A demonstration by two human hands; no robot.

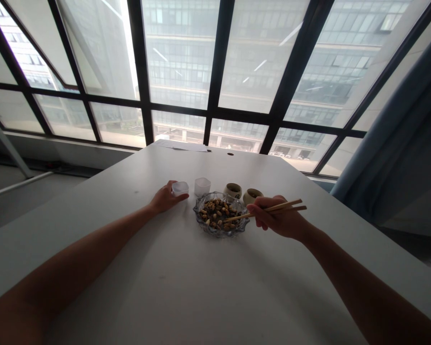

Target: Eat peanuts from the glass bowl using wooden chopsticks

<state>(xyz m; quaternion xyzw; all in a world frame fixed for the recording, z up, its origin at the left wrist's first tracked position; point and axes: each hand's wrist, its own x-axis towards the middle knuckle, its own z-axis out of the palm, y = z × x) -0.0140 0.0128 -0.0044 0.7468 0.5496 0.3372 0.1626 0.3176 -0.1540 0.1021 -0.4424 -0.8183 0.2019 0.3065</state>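
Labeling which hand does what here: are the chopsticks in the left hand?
No, the right hand holds the chopsticks, while the left hand is at a translucent cup.

Glossy, glass-like material is seen in the bowl [221, 234]; matt wood in the chopsticks [282, 207]; translucent plastic in the whitish cups [202, 187]; a smooth, faint sheen on the counter [187, 287].

No legible text, cup's [230, 193] dark mark [237, 195] unreadable
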